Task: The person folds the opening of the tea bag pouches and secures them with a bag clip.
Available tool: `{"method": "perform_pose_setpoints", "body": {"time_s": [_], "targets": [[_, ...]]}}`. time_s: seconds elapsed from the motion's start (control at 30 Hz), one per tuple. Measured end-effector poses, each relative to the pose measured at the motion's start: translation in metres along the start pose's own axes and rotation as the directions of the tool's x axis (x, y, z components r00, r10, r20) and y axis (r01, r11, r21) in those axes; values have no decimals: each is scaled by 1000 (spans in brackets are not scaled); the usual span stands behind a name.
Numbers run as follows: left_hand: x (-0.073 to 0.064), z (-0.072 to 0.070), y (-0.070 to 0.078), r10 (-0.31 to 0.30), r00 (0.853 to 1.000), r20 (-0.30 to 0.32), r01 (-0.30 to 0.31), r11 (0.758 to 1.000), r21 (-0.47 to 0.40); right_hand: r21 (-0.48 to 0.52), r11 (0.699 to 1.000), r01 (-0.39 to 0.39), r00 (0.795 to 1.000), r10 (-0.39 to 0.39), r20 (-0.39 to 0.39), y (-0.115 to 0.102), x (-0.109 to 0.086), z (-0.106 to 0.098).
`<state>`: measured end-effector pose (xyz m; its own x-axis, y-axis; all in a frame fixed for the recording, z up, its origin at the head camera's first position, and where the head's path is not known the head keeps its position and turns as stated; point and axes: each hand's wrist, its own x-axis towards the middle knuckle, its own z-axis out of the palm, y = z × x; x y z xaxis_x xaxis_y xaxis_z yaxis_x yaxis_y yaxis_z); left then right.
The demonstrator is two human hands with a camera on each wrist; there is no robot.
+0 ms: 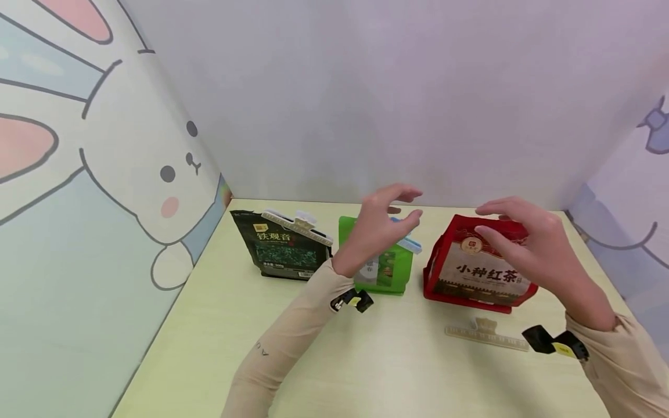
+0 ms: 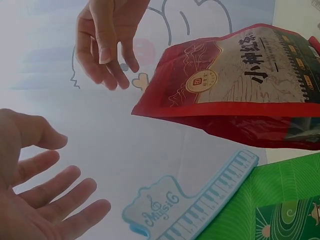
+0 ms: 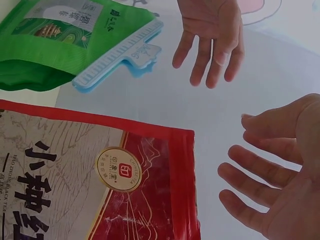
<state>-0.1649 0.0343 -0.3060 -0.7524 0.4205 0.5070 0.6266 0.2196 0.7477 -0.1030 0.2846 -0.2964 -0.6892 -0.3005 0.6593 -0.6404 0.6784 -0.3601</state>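
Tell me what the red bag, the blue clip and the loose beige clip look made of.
Red bag: probably laminated plastic film, slightly glossy, judging by its creases and highlights.
Blue clip: likely moulded hard plastic, smooth, with even colour and rounded edges.
Beige clip: perhaps plastic too, given its similar shape; too small to judge the finish.

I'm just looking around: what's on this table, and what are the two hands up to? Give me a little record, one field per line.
Left hand: raised near the green bag, fingers apart, holding nothing
Right hand: raised by the red bag, holding nothing
Bags, left to right: dark bag, green bag, red bag
Clipped: dark bag with a pale clip; green bag with a blue clip
Unclipped: red bag
Loose: beige clip on the table, before the red bag
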Motion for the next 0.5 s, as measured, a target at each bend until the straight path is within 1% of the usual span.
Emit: {"method": "perform_pose_setpoints", "body": {"time_s": [0.23,0.37,0.5], "targets": [[7,12,-1,-10,998,55,10,1000,2,-8,1000,-22,1000,22,-12,8,-3,-4],[10,17,0,-6,997,73,5,1000,13,-6,999,-52,999,52,-5,12,-5,-8],[14,22,2,-2,996,87,2,1000,9,2,998,-57,998,57,-17,19,-7,-11]]}}
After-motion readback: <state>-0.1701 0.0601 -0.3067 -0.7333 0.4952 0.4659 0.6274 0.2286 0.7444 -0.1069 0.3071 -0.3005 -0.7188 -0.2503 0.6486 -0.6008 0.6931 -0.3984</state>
